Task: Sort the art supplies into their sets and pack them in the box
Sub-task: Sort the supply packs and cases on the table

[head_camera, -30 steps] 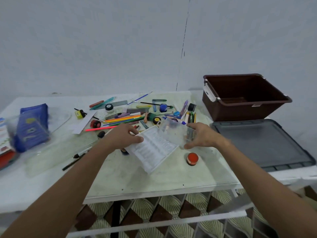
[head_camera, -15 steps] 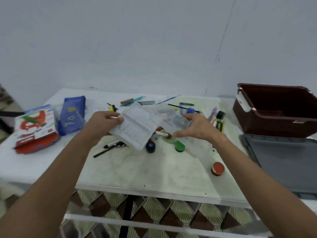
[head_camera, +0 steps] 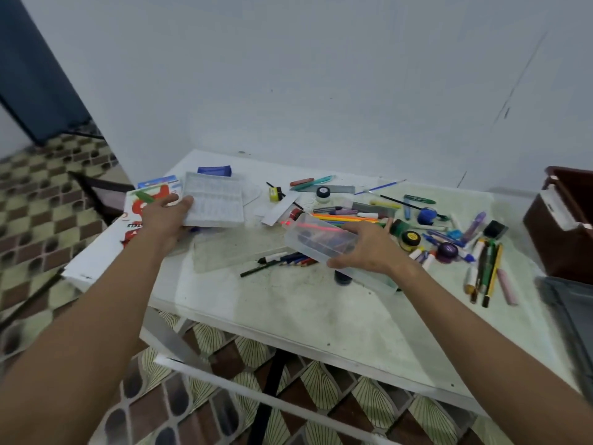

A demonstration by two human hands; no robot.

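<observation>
My left hand [head_camera: 165,216] grips a clear ribbed plastic tray [head_camera: 214,200] by its left edge, held above the table's left end. My right hand [head_camera: 365,248] holds a clear plastic case [head_camera: 316,239] from its near side, low over the middle of the table. Loose coloured pencils [head_camera: 345,217], pens, markers [head_camera: 487,268], small paint pots [head_camera: 410,238] and a ruler [head_camera: 337,189] lie scattered over the far and right part of the white table [head_camera: 288,309]. The brown box [head_camera: 558,226] stands at the right edge.
A red-and-white printed box [head_camera: 138,216] and a blue case [head_camera: 214,170] lie under and behind the left hand. A grey lid [head_camera: 574,303] rests at the right, below the brown box. The table's near edge runs diagonally; patterned floor lies beyond on the left.
The two clear pieces, held together before, are separated: my left hand carried the ribbed tray left, my right keeps the case low over the table. The view swung left.
</observation>
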